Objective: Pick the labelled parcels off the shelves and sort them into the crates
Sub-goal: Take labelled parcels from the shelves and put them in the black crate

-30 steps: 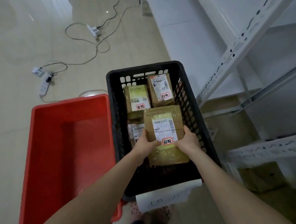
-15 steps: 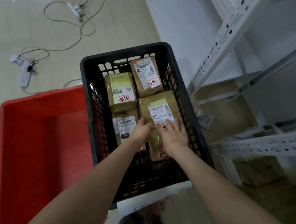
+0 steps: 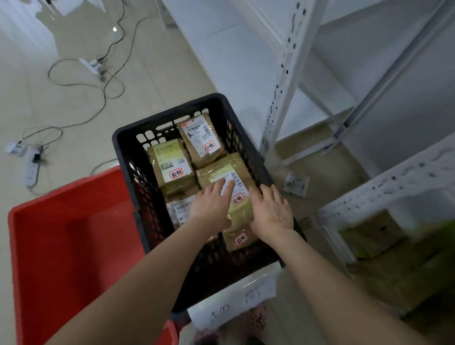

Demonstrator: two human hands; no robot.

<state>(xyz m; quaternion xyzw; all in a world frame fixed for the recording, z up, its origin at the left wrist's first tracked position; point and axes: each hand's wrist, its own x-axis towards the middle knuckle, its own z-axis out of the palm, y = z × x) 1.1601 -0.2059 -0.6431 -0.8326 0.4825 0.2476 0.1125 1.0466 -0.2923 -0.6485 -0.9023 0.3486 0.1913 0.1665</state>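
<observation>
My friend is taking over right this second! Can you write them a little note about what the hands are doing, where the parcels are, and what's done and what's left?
Left hand: fingers straight, lying flat on the top parcel, gripping nothing.
Right hand: the same, flat on that parcel's right side.
Parcels: at least five lie in the black crate. The red crate beside it shows none.
Done: the top parcel is set down in the black crate.
Left: probably lift both hands away and fetch more. Brown boxes sit under the white shelf at the right, too blurry to read labels.
</observation>
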